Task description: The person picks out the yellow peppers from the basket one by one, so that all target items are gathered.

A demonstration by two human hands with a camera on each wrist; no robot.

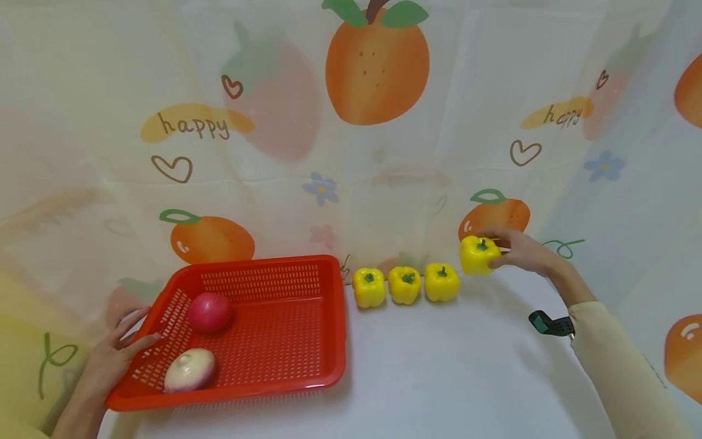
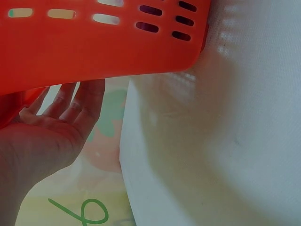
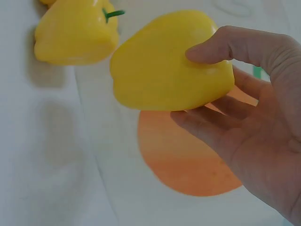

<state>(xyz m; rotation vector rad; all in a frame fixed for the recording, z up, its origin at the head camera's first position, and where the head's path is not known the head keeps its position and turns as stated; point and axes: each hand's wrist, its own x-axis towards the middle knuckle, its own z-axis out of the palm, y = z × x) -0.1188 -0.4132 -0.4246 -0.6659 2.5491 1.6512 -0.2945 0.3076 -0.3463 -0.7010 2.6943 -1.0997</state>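
My right hand (image 1: 523, 251) pinches a yellow bell pepper (image 1: 477, 256) between thumb and fingers, at the right end of a row. In the right wrist view the thumb lies along one side of this pepper (image 3: 164, 66) and the fingers along the other. Three more yellow peppers (image 1: 404, 285) stand side by side to its left. My left hand (image 1: 112, 356) grips the left rim of a red plastic basket (image 1: 274, 385), thumb over the edge; in the left wrist view its fingers (image 2: 87, 103) reach behind the basket wall. Inside the basket lie a dark pink round item (image 1: 210, 312) and a white-and-purple turnip (image 1: 189, 369).
The white table (image 1: 428, 378) runs up to a fruit-print cloth (image 1: 384, 152) hanging behind the peppers and basket. A dark band (image 1: 551, 324) sits at the right wrist, by a cream sleeve (image 1: 620, 366). The basket's right wall stands close to the leftmost pepper.
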